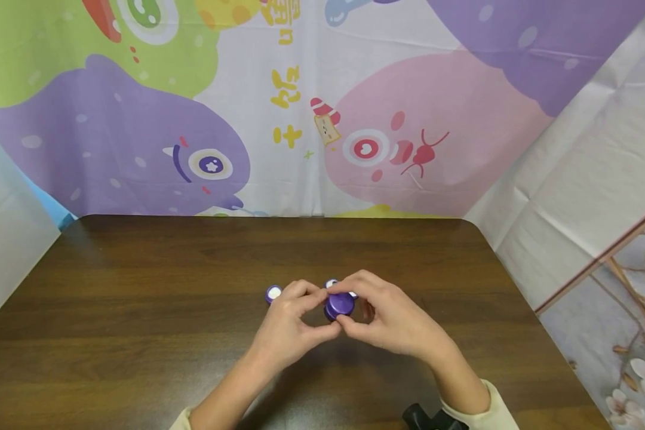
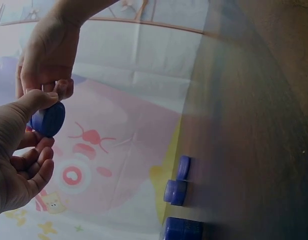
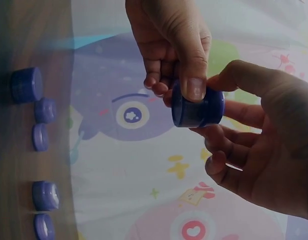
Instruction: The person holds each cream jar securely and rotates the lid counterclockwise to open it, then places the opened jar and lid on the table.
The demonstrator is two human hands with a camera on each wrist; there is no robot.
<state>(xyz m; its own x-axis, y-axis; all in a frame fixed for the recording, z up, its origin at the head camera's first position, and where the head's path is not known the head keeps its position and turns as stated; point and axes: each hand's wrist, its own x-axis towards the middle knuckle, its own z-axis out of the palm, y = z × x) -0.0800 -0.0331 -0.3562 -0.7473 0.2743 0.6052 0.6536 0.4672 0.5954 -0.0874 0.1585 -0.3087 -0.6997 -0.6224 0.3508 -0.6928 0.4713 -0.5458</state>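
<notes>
Holding the purple jar (image 1: 339,305) over the brown table (image 1: 140,286), I can see from my head that my left hand (image 1: 290,325) pinches one side of it and my right hand (image 1: 389,313) pinches the other, I think so it won't slip. A little round piece with white inside (image 1: 273,292) sits on the table to the left of the jar, and more bits peek out just past the jar. From my left wrist, my left thumb and fingers press edges of the jar across from each other, so it can't drop, I guess. My right fingers hide behind the jar there, so I can't tell how tight they are. From my right wrist, my left thumb lies on the jar's side, and the row of purple pieces (image 3: 40,137) stands well apart from the jar, maybe so my hands have room.
</notes>
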